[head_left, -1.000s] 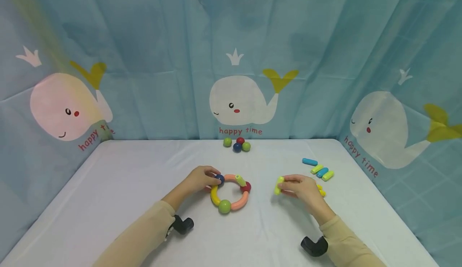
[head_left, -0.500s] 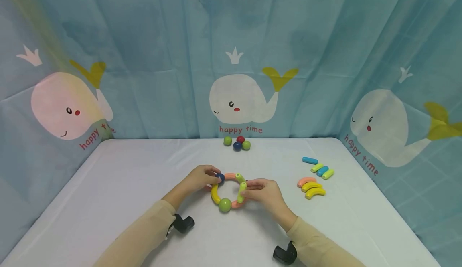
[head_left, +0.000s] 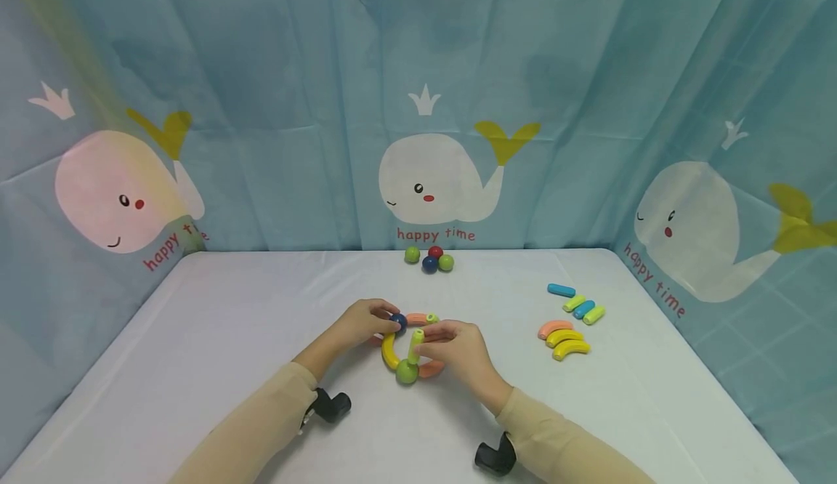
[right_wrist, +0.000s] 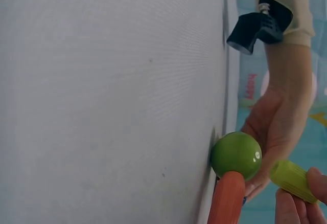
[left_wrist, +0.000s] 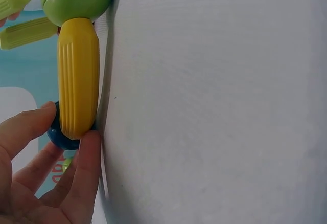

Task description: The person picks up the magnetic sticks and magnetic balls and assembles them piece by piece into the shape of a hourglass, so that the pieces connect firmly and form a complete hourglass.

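A ring of balls and curved rods lies on the table. My left hand [head_left: 365, 324] pinches its dark blue ball [head_left: 399, 323] between thumb and fingers. A yellow curved rod [left_wrist: 79, 75] joins that ball to a green ball [head_left: 407, 373]. Salmon curved rods [head_left: 431, 369] form other sides. My right hand [head_left: 463, 349] pinches a yellow-green straight rod [head_left: 415, 346], held nearly upright close over the green ball; the right wrist view shows a small gap between rod [right_wrist: 292, 181] and ball [right_wrist: 236, 155]. Another yellow-green rod [head_left: 432, 318] stands behind my right fingers, which hide the red ball.
At the back edge sit loose balls: green [head_left: 412, 255], red [head_left: 435, 252], blue [head_left: 429, 264] and another green. To the right lie blue [head_left: 561, 290] and yellow-green straight rods [head_left: 593, 315], with salmon [head_left: 555, 329] and yellow curved rods [head_left: 571, 351] nearer. Whale-print curtains surround the white table [head_left: 261, 302].
My right hand has carried the yellow-green rod leftward from the table's right side, past the red ball, to over the green ball. My left hand stays on the blue ball.
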Available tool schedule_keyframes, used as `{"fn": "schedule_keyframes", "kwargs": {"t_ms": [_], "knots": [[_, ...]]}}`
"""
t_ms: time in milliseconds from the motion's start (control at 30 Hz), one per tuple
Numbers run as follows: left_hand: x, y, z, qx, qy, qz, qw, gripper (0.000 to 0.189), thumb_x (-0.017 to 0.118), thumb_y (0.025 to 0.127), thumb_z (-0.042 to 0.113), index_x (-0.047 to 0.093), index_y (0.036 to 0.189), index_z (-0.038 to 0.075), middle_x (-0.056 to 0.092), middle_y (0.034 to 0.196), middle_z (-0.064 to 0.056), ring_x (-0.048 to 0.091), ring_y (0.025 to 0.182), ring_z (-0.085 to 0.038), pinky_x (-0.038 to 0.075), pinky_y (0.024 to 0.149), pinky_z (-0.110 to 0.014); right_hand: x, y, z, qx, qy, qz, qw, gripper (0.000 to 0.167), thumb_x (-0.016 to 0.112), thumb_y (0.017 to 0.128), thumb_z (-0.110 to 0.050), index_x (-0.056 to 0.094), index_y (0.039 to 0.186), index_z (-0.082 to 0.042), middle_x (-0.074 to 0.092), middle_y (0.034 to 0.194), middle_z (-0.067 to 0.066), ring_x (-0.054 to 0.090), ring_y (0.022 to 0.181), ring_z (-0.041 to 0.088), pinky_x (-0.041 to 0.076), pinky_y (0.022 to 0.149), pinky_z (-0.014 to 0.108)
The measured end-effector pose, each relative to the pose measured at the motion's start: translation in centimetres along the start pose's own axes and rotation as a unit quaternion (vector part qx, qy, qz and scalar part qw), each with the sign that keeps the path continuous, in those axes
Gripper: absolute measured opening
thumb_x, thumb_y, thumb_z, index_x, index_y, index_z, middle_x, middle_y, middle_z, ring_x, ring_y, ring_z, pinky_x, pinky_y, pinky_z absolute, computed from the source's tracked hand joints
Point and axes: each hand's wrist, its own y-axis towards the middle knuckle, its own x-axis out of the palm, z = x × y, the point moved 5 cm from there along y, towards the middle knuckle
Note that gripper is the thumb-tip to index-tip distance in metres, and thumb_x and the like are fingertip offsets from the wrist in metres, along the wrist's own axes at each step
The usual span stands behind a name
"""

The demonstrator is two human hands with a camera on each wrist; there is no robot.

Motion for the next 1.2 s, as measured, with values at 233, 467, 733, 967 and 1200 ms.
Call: {"fn": "schedule_keyframes", "kwargs": {"t_ms": [233,467,733,967,1200], "knots": [[-0.1,0.0,0.0,0.002,-0.004,0.0,1.0,0.033,0.074,0.088,0.022,0.068,0.119,0.012,0.066,0.118,-0.012,0.064,0.091,-0.018,0.061,0.078,-0.033,0.5,0.2,-0.1,-0.004,0.002,-0.004,1.0,0.027,0.085,0.077,-0.015,0.074,0.098,-0.001,0.076,0.095,0.009,0.071,0.086,0.014,0.06,0.075,0.026],[-0.2,0.0,0.3,0.007,0.0,-0.002,1.0,0.033,0.074,0.088,0.022,0.068,0.119,0.011,0.066,0.118,-0.012,0.065,0.092,-0.019,0.061,0.078,-0.033,0.7,0.4,0.1,-0.003,-0.007,-0.017,0.9998,0.026,0.084,0.078,-0.014,0.073,0.097,-0.001,0.075,0.094,0.008,0.068,0.084,0.012,0.06,0.073,0.025],[0.0,-0.2,0.4,0.006,0.001,-0.004,1.0,0.033,0.075,0.088,0.022,0.068,0.119,0.011,0.066,0.117,-0.013,0.064,0.09,-0.02,0.061,0.077,-0.033,-1.1,0.5,0.0,-0.005,-0.04,-0.025,0.9989,0.024,0.082,0.08,-0.014,0.074,0.099,-0.001,0.075,0.089,0.007,0.069,0.079,0.01,0.058,0.069,0.024],[0.0,-0.3,0.1,0.0,-0.003,0.001,1.0,0.033,0.075,0.088,0.02,0.068,0.119,0.011,0.065,0.119,-0.013,0.063,0.091,-0.02,0.061,0.078,-0.033,-4.6,2.4,1.6,0.047,-0.08,0.044,0.9947,0.031,0.08,0.082,-0.012,0.072,0.11,-0.003,0.074,0.106,0.012,0.069,0.093,0.017,0.06,0.084,0.036],[0.0,-0.2,0.0,0.004,-0.008,-0.002,1.0,0.034,0.075,0.088,0.02,0.068,0.119,0.011,0.065,0.119,-0.013,0.063,0.091,-0.019,0.061,0.078,-0.033,-4.1,3.6,3.5,0.125,-0.102,-0.019,0.9867,0.039,0.084,0.079,-0.017,0.073,0.115,-0.009,0.072,0.116,0.008,0.068,0.09,0.012,0.059,0.082,0.03]]}}
